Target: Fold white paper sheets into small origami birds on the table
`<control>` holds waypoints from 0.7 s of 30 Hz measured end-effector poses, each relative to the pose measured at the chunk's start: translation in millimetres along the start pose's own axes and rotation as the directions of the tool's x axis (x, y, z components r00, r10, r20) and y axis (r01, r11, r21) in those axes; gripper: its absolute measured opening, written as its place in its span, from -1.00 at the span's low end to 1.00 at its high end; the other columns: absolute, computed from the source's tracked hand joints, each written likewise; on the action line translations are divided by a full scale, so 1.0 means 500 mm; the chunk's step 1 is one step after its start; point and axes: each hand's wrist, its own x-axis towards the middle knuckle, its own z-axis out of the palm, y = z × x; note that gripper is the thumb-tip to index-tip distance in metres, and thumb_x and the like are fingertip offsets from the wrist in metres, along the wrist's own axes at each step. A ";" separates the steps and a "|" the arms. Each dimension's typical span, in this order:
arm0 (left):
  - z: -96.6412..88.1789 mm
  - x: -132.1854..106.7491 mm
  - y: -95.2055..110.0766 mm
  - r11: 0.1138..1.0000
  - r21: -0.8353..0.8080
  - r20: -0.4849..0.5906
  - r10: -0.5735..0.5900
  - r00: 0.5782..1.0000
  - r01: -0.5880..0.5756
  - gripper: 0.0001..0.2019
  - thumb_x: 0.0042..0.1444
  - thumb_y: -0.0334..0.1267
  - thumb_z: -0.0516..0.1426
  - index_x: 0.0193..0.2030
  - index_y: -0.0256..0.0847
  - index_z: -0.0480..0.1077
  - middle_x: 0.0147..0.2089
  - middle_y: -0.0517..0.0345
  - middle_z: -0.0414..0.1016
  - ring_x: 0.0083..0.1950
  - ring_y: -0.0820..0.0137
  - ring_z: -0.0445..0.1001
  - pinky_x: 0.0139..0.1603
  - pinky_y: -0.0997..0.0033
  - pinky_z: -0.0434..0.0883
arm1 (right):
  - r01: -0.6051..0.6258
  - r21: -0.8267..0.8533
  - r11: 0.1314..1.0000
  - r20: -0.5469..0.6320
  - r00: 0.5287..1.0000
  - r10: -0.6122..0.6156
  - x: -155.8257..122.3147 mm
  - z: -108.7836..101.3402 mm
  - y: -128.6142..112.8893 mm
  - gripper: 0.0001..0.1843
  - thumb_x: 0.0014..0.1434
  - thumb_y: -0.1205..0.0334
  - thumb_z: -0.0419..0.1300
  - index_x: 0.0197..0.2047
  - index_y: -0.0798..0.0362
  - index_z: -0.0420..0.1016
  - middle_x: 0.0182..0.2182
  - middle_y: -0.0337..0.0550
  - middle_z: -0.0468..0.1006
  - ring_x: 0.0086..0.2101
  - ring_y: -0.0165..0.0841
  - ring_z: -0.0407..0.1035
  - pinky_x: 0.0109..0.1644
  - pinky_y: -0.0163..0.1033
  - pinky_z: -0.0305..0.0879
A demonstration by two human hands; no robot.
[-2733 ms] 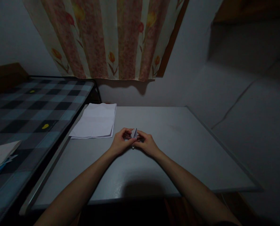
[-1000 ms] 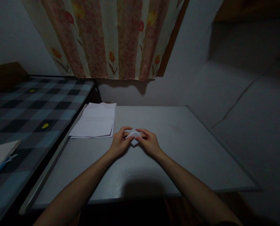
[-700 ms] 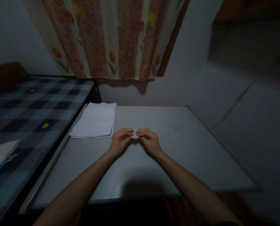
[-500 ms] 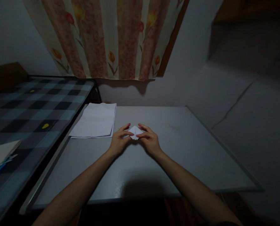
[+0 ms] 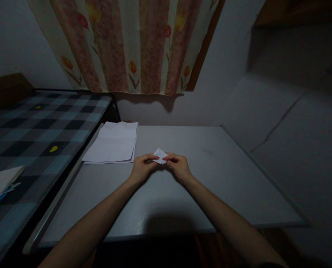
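Observation:
A small piece of folded white paper (image 5: 160,153), roughly diamond-shaped, is held between both hands over the middle of the table (image 5: 224,178). My left hand (image 5: 142,166) pinches its left side, thumb on the near face and fingers curled behind. On the opposite side my right hand (image 5: 179,166) grips it the same way. Both thumb tips lie on the paper, a short gap apart. The fingers behind the paper are partly hidden.
White sheets of paper (image 5: 112,143) lie stacked at the table's back left. A bed with a checked cover (image 5: 70,119) runs along the left, with a pale notebook-like item (image 5: 3,180) on it. Beyond the table hangs a tulip-print curtain (image 5: 132,44).
The fingers of both hands, raised and spread around the paper before, have curled in behind it. The paper now shows a flatter, narrower diamond face.

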 end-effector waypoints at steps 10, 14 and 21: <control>-0.003 -0.006 0.007 0.980 0.107 0.001 0.168 0.986 -0.167 -0.89 -0.08 -0.24 0.26 -0.36 -0.16 0.57 -0.27 0.11 0.62 -0.22 0.31 0.55 -0.07 0.28 0.44 | 0.084 -0.132 0.988 -0.011 0.996 -0.086 -0.001 0.001 -0.010 -0.90 -0.14 0.27 0.32 -0.45 -0.05 0.64 -0.38 -0.17 0.63 -0.32 -0.29 0.48 -0.13 -0.17 0.39; -0.003 -0.011 0.012 0.964 0.166 -0.007 0.210 0.978 -0.206 -0.90 -0.03 -0.23 0.23 -0.36 -0.17 0.55 -0.33 0.14 0.60 -0.28 0.35 0.53 -0.16 0.35 0.42 | 0.072 -0.152 0.986 -0.027 0.997 -0.077 -0.007 0.009 -0.017 -0.91 -0.10 0.22 0.31 -0.44 0.00 0.62 -0.46 -0.17 0.61 -0.40 -0.32 0.46 -0.26 -0.23 0.37; 0.004 -0.011 -0.002 0.978 0.149 -0.132 0.166 0.977 -0.146 -0.80 -0.09 -0.19 0.28 -0.37 -0.22 0.42 -0.44 0.23 0.48 -0.41 0.46 0.42 -0.36 0.51 0.33 | 0.043 -0.100 0.994 -0.072 0.996 -0.050 -0.010 0.017 -0.018 -0.65 -0.15 0.19 0.37 -0.22 0.01 0.54 -0.53 -0.29 0.53 -0.48 -0.40 0.38 -0.33 -0.28 0.34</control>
